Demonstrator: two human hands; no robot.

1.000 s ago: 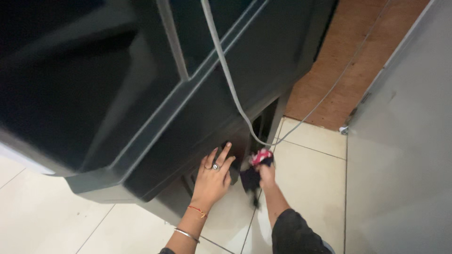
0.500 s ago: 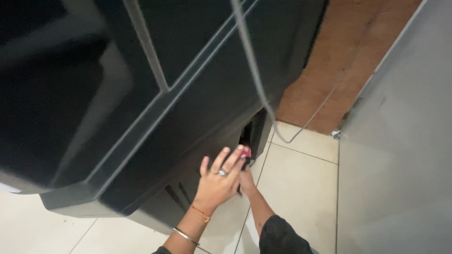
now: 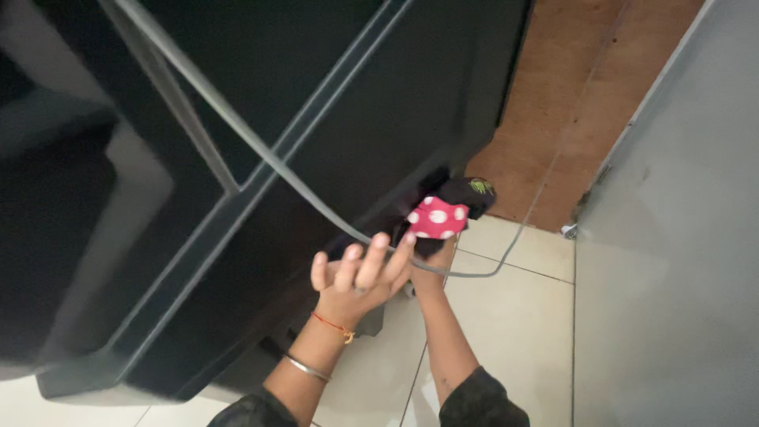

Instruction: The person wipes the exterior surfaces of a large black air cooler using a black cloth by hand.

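My left hand (image 3: 357,273) rests flat, fingers spread, against the lower side of a large black appliance (image 3: 261,158). A ring sits on one finger, with a red thread and a metal bangle at the wrist. My right hand (image 3: 431,265) grips a dark cloth with a red white-dotted patch (image 3: 439,217), pressed to the appliance's lower right corner. Most of the right hand is hidden behind the cloth and the left fingers. A grey cable (image 3: 261,158) hangs in front and loops past both hands.
Cream floor tiles (image 3: 506,316) lie below. A brown board wall (image 3: 569,103) stands behind the appliance, and a grey panel (image 3: 680,261) closes off the right side. The gap between appliance and panel is narrow.
Both hands have moved up along the appliance's side. The cloth has risen from near the floor to the lower right corner. The cable has swung left across the view.
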